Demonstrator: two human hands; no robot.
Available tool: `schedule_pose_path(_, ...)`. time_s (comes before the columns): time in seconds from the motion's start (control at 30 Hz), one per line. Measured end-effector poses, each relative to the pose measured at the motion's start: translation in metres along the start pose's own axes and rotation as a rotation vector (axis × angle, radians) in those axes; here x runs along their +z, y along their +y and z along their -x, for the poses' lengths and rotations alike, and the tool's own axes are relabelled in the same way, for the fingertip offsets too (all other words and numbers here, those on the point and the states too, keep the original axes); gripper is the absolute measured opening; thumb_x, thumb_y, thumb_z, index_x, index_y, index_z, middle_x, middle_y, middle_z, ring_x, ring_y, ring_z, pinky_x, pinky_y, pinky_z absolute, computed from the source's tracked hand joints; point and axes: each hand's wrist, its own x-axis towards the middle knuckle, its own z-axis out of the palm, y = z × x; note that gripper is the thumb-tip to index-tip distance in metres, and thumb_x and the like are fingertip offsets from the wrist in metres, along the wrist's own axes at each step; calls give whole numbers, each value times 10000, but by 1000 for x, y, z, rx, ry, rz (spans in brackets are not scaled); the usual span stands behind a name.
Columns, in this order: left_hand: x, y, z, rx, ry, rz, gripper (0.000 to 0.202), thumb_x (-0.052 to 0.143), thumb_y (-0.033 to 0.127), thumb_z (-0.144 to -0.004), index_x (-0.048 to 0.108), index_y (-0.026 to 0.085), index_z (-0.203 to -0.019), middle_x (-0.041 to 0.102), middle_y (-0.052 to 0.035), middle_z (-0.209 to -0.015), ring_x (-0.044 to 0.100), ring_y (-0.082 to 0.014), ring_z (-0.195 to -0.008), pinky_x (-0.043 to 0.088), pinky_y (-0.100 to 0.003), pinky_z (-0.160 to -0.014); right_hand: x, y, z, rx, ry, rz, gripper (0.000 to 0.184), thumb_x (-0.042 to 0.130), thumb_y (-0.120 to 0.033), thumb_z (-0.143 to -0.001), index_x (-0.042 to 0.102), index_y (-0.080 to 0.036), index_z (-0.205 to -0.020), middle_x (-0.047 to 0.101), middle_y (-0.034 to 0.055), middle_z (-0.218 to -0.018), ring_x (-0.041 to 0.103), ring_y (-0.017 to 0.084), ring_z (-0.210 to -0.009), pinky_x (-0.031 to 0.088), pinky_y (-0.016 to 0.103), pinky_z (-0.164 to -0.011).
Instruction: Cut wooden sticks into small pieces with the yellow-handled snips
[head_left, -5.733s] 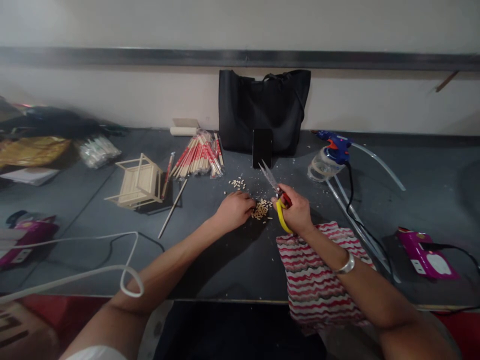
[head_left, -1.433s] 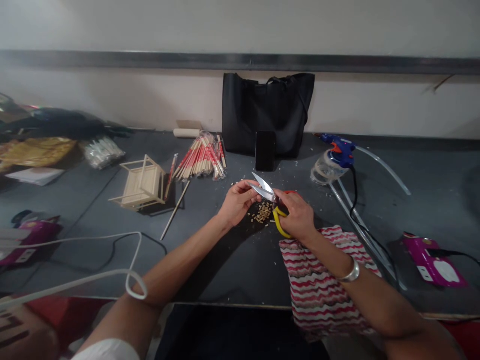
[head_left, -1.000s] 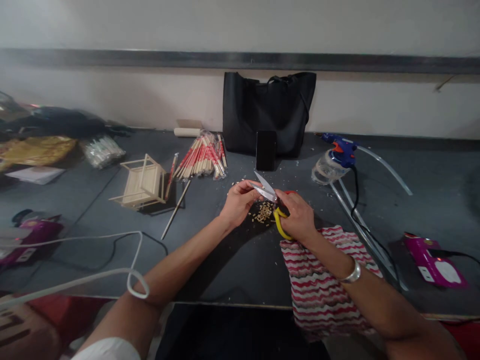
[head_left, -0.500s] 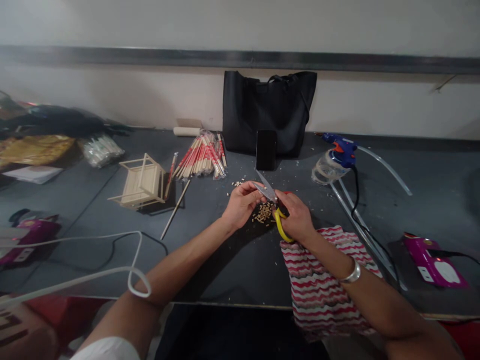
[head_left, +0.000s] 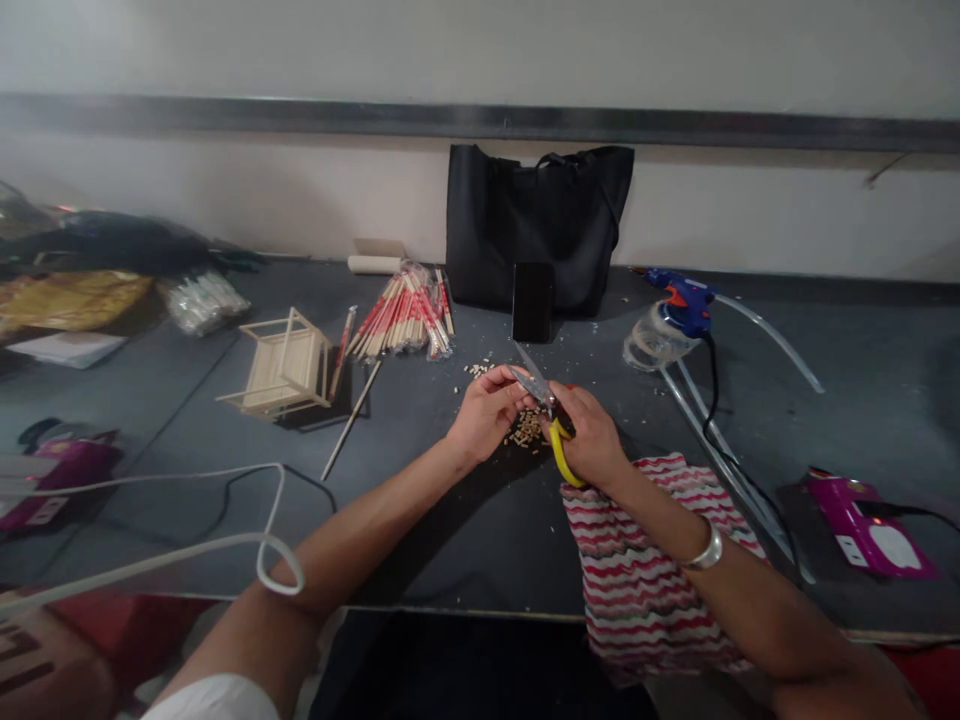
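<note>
With the grip of the right hand (head_left: 589, 432) closed round the scissors (head_left: 536, 385), just above the small pieces (head_left: 528, 430) on the bench (head_left: 450, 545), a careless slip could nick the left hand (head_left: 481, 415), curled close by the blades, on what I cannot tell

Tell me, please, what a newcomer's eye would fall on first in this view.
Probably the large black bag, standing at the back of the table with a dark phone upright before it. Next, perhaps, the yellow-handled scissors in the right hand, blades at the fingertips of the left hand, near a scatter of small pale pieces. The red-striped cloth beneath the right forearm stands out too.
</note>
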Motion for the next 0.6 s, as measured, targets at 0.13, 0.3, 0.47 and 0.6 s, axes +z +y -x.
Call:
schedule_pose_path(0.13, -1, -1, 0, -3, 32, -28, 181, 851, 173, -653, 685, 157, -723, 640, 25, -651, 575, -77, -593, 504, -217, -638, 0, 0, 1, 13, -9, -9, 424, 562, -263, -876, 594, -212, -1296, 685, 87, -1018, 650, 250, -952, 558, 387, -860)
schedule_pose_path(0.3, -4, -3, -1, -25, 61, -46, 173, 824, 150, -683, 656, 161, -721, 645, 25, -678, 590, -86, -614, 517, -239, -671, 1, 3, 2, 19, -22, -28, 454, 541, -232, -875, 579, -226, -1328, 695, 85, -1050, 666, 241, -962, 569, 385, -870)
schedule_pose_path(0.47, -3, -3, -1, -40, 69, -24, 191, 839, 154, -663, 658, 154, -724, 661, 19, -688, 595, -86, -615, 517, -234, -665, 2, 2, 4, 10, -13, 2, 477, 512, -186, -854, 580, -207, -1325, 701, 102, -1069, 672, 249, -982, 581, 376, -858)
schedule_pose_path(0.6, -2, -4, 0, -37, 60, -13, 213, 858, 169, -648, 659, 154, -725, 674, 17, -702, 603, -82, -615, 515, -223, -657, 3, -1, 5, 43, -23, 52, 518, 491, -142, -816, 582, -204, -1322, 706, 99, -1015, 676, 251, -903, 590, 381, -802)
